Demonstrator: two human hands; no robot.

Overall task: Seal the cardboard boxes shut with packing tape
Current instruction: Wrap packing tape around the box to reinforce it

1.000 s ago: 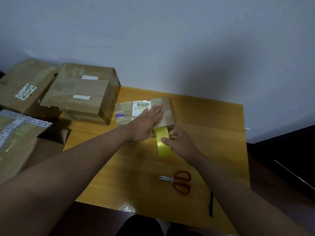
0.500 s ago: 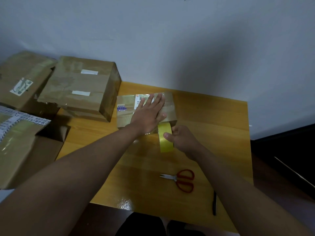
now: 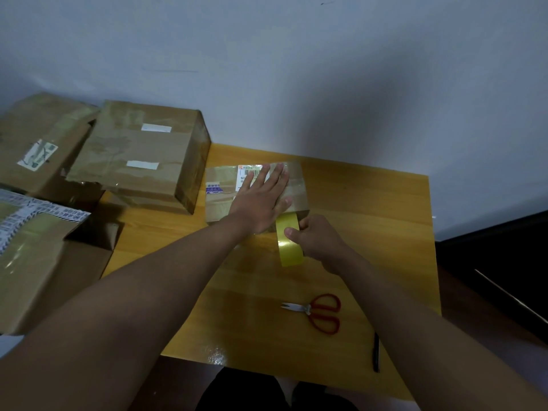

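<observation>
A small flat cardboard box (image 3: 221,200) with a barcode label lies on the yellow wooden table (image 3: 370,221). My left hand (image 3: 261,200) presses flat on its top with straight fingers. Just in front of the box, my right hand (image 3: 318,241) grips a yellow roll of packing tape (image 3: 289,240), held upright on edge against the box's near right corner. The tape's end seems to run up onto the box under my left hand.
Red-handled scissors (image 3: 320,312) lie on the table nearer to me, with a black pen (image 3: 376,351) at the front right edge. A big taped box (image 3: 139,155) stands left of the small one. More cardboard boxes (image 3: 38,143) crowd the far left.
My left hand slid further up over the box top and its label. The tape roll and my right hand stayed by the box's near corner. The camera tilted slightly.
</observation>
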